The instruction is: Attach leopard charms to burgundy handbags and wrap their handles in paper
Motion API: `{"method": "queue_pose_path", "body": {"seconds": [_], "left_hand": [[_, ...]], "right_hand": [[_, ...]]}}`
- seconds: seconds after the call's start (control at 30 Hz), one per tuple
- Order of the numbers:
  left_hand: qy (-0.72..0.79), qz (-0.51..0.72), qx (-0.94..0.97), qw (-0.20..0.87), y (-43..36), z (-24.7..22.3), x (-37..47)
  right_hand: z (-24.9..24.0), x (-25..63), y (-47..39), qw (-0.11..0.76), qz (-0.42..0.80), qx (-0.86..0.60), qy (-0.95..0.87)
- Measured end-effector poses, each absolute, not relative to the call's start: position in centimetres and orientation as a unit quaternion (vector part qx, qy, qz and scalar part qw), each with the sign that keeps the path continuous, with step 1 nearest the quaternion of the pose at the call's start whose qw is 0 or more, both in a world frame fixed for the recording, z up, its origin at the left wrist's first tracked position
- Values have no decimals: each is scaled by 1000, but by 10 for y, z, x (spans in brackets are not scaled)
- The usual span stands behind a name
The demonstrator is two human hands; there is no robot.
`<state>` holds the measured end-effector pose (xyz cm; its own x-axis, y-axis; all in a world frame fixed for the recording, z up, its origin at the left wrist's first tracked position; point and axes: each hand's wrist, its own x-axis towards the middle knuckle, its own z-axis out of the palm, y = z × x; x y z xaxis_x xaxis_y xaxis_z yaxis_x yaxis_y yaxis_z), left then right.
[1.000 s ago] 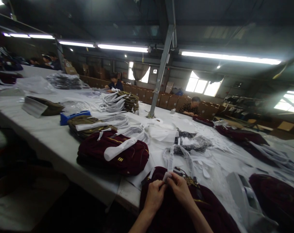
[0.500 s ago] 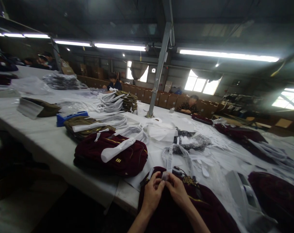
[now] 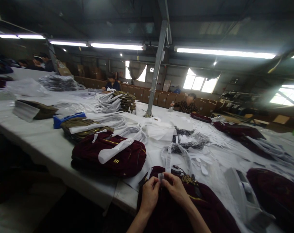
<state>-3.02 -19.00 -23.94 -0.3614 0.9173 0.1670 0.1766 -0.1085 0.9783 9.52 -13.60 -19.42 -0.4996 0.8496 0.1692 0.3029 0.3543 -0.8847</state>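
Observation:
My left hand (image 3: 149, 194) and my right hand (image 3: 175, 188) meet over the top edge of a dark maroon bag (image 3: 205, 207) at the table's front. Between their closed fingertips is a small, pale, translucent piece of wrapping (image 3: 161, 176); what it covers, if anything, is hidden. Just beyond the fingers, a bag handle (image 3: 168, 160) wrapped in white sheeting stands up. A gold-coloured ornament (image 3: 188, 179) lies on the bag to the right of my hands. Close on the left rests another maroon bag (image 3: 89, 152) with a white-wrapped strap (image 3: 115, 150) across it.
A grey tape dispenser (image 3: 242, 194) stands to the right, a blue one (image 3: 68, 119) to the left. Olive bags (image 3: 127, 103) are stacked farther back. A metal post (image 3: 156, 71) rises from the white table (image 3: 23, 132). Co-workers sit across the table, one person (image 3: 185, 105) at centre right.
Both hands stay together at the bag's top, fingers shifted slightly, and the pale piece shows more clearly. Across the table, a co-worker's hand has risen to a small grey object.

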Motion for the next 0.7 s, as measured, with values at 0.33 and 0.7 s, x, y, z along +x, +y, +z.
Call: {"method": "queue_pose_path", "body": {"seconds": [0.33,0.7], "left_hand": [[512,606,450,411,-186,-238,-32],[597,572,460,322,-185,-242,-32]], "right_hand": [[-198,94,-133,331,421,-375,-757],[-200,100,-128,314,448,-363,-754]]}}
